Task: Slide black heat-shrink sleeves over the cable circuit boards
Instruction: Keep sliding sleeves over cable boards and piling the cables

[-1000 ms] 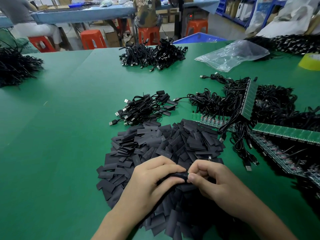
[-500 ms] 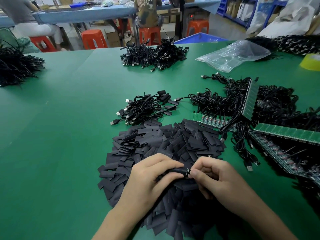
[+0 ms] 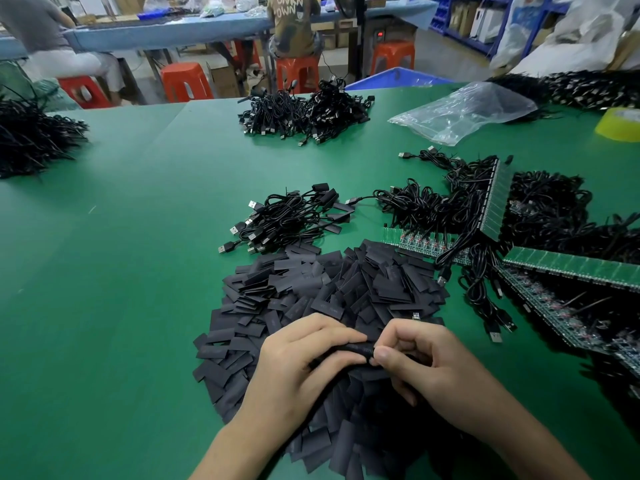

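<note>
A: Bench [image 3: 121,271]: green, matte, smooth. It fills most of the view.

B: Biggest load on it?

A: Right side. A tangle of black cables [image 3: 540,209], thin round cord, joined to the circuit board strips [image 3: 571,268]. These are long, flat green panels. One stands on edge, the others lie tilted among the cords.

B: Next?

A: The heap of sleeves [image 3: 329,289], near centre. Flat, dull black rectangles, loosely overlapped, running under both hands.

B: Beyond the heap?

A: A cable bundle [image 3: 287,220], just past its far edge. Looped cords, with metal-tipped USB plugs fanned to the left. Farther right lies a clear plastic bag [image 3: 464,112], crumpled and glossy.

B: The hands?

A: The left hand [image 3: 304,362] has its fingers curled over and thumb beneath, gripping the held sleeve [image 3: 356,349]. That sleeve is rounded into a tube and lies level over the near part of the heap. The right hand [image 3: 426,362] meets it end-on, thumb and forefinger pinching the tube's right end.

B: Board inside?

A: Cannot tell; the fingers cover it.
</note>
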